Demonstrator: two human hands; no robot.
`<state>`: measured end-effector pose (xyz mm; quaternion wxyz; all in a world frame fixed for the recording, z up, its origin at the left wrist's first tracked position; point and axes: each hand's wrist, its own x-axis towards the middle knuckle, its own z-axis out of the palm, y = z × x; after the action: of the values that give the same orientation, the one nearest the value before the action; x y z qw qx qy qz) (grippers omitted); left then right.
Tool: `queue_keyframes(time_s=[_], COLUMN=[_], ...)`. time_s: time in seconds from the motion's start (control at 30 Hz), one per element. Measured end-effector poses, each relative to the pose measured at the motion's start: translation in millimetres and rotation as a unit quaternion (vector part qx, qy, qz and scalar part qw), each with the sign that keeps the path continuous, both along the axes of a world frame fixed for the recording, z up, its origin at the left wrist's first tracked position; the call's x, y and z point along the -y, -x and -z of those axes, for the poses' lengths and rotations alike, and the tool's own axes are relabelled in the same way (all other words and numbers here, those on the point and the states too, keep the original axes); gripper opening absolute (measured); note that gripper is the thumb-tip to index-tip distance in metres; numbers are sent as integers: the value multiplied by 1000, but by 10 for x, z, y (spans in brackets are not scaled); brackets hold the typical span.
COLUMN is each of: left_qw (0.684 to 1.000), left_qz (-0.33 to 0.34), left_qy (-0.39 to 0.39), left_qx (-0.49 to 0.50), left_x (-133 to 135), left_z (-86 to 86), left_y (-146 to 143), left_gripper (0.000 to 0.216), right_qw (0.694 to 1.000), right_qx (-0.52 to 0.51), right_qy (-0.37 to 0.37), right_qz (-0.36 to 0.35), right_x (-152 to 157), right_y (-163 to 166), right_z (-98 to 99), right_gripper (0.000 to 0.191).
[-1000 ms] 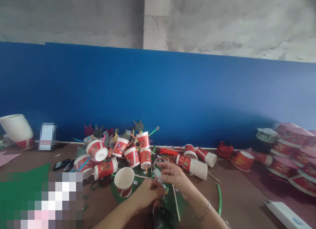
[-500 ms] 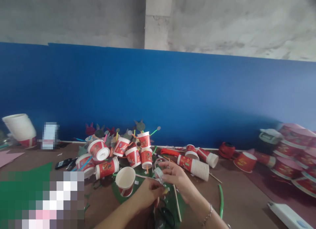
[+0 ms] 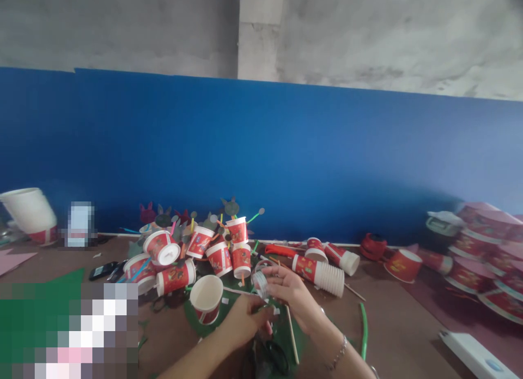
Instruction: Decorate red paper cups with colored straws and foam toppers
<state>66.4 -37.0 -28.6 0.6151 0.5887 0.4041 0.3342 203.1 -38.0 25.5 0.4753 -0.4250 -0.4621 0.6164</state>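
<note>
My right hand (image 3: 291,291) holds a roll of clear tape (image 3: 260,281) between thumb and fingers above the brown table (image 3: 392,324). My left hand (image 3: 244,320) is closed in a pinch just below it, on what looks like the tape's loose end; the piece is too small to make out. Both hands hover over a green felt piece (image 3: 232,305). An open red paper cup (image 3: 206,298) lies on its side just left of my left hand. Black scissors (image 3: 273,356) lie below my hands, and a wooden stick (image 3: 291,335) lies beside my right wrist.
A pile of red paper cups with coloured straws and felt shapes (image 3: 196,248) sits behind the hands. A stack of nested cups (image 3: 321,273) lies to the right, with red bowls (image 3: 482,259) at far right. A green straw (image 3: 363,330), a white bucket (image 3: 28,213) and a blue wall (image 3: 261,156) are also in view.
My right hand has lifted the tape roll slightly and turned it; my left hand has shifted a little down and right, still pinching below the roll. The view has hardly moved.
</note>
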Motion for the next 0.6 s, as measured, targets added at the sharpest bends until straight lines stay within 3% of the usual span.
queue_keyframes(time_s=[0.33,0.6], left_qw=[1000,998], left_qz=[31,44], left_qy=[-5,39], left_qx=[3,13], left_x=[18,17], left_z=[-42,-13], left_y=[15,0], left_gripper=[32,51], right_qw=[999,1000], right_qx=[-3,-8], right_qy=[-14,-12], right_qz=[-32,-23], right_x=[10,29], right_y=[4,16], right_z=[43,-13], right_gripper=[43,43])
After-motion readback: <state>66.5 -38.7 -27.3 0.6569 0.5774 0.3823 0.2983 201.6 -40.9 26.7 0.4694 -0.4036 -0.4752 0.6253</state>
